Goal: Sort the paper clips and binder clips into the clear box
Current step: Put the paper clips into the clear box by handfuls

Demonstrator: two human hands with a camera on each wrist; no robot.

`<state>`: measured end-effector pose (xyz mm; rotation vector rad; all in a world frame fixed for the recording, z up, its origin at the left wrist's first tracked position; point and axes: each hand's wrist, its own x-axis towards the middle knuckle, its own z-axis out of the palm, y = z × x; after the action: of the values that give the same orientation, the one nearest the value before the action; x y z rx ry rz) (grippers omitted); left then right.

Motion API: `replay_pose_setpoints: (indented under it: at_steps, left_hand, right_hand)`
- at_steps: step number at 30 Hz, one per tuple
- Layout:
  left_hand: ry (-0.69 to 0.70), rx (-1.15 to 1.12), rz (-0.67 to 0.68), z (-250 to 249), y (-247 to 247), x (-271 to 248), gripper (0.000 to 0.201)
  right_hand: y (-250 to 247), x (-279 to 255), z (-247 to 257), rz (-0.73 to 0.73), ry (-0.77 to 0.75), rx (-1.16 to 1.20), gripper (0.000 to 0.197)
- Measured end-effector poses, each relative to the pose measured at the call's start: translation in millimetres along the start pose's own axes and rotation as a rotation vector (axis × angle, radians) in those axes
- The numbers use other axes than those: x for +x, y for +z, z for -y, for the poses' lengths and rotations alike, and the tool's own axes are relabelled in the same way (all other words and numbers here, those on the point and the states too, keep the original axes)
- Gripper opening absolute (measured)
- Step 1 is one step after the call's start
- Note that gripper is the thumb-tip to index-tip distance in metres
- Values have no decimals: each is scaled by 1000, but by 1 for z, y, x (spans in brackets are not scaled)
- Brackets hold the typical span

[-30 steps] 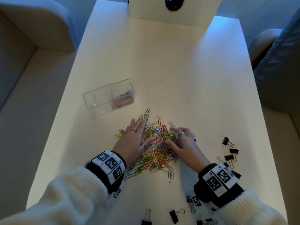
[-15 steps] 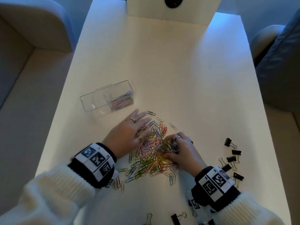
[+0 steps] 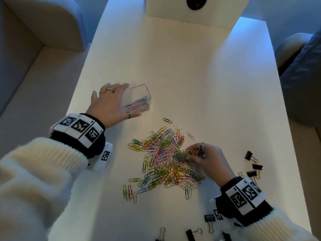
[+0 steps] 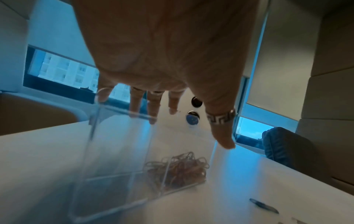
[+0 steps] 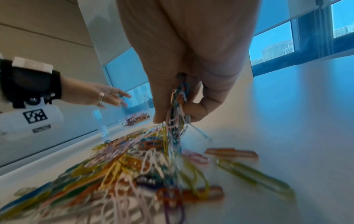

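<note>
The clear box (image 3: 137,96) stands on the worktop (image 3: 199,84), beyond the paper clip pile (image 3: 165,159). The left hand (image 3: 111,103) hovers spread above the box, holding nothing. The right hand (image 3: 206,159) pinches a bunch of clips above the pile. Binder clips (image 3: 253,167) lie right of the pile.

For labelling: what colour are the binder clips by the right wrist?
Black bodies with silver wire handles; the head view shows them best.
</note>
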<state>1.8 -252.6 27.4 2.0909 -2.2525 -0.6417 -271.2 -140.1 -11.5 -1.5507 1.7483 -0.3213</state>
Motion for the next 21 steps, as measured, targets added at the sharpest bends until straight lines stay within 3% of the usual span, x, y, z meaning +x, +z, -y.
replay_pose_setpoints:
  at_steps: [9, 15, 18, 21]
  left_hand:
    - [56, -132, -7, 11, 13, -14, 68]
    - [86, -193, 37, 6, 14, -21, 65]
    - [63, -175, 44, 6, 15, -20, 61]
    - [59, -163, 36, 6, 15, -19, 59]
  right_hand:
    - [-34, 12, 49, -122, -177, 122, 16]
    - [-19, 51, 116, -201, -425, 234, 19]
    - [5, 71, 134, -207, -592, 113, 17]
    - [27, 84, 128, -160, -809, -180, 14]
